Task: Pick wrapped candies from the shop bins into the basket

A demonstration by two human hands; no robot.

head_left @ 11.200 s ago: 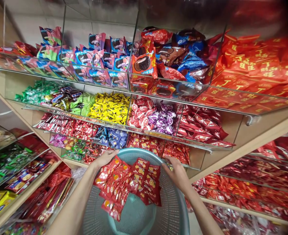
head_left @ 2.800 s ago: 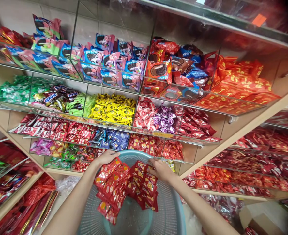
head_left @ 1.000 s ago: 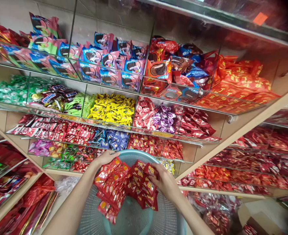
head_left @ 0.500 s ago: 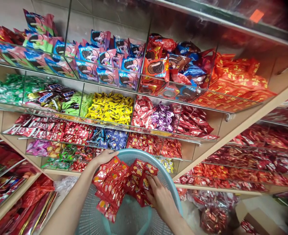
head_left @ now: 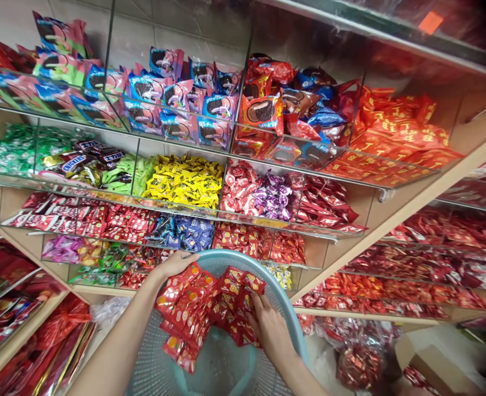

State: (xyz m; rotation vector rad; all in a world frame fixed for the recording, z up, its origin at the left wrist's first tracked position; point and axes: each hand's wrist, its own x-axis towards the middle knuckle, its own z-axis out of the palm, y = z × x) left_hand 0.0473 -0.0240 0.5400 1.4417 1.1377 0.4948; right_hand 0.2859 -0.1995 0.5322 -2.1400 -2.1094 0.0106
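A light blue-green plastic basket (head_left: 298,324) with perforated walls is in front of me, below the shelves. Two piles of small red candy packets (head_left: 187,311) with orange fruit prints lie inside it, and part of its bottom shows. My left hand (head_left: 179,264) is closed over the basket's far-left rim; its thumb side is partly hidden. On the right-hand pile of red packets (head_left: 236,302), my right hand (head_left: 269,324) has its fingers curled over the packets' edge. Those fingertips are partly hidden among the wrappers.
Tiered shelves with clear dividers rise ahead, holding cookie packs (head_left: 139,113), yellow candies (head_left: 185,179) and purple-wrapped candies (head_left: 272,195). A slanted wooden edge (head_left: 391,220) runs along the right. Bagged sweets (head_left: 358,363) and an open cardboard box (head_left: 444,368) stand at lower right.
The whole view has shifted very slightly, with the shelves a little further left. Both hands keep almost the same places on the basket and the packets.
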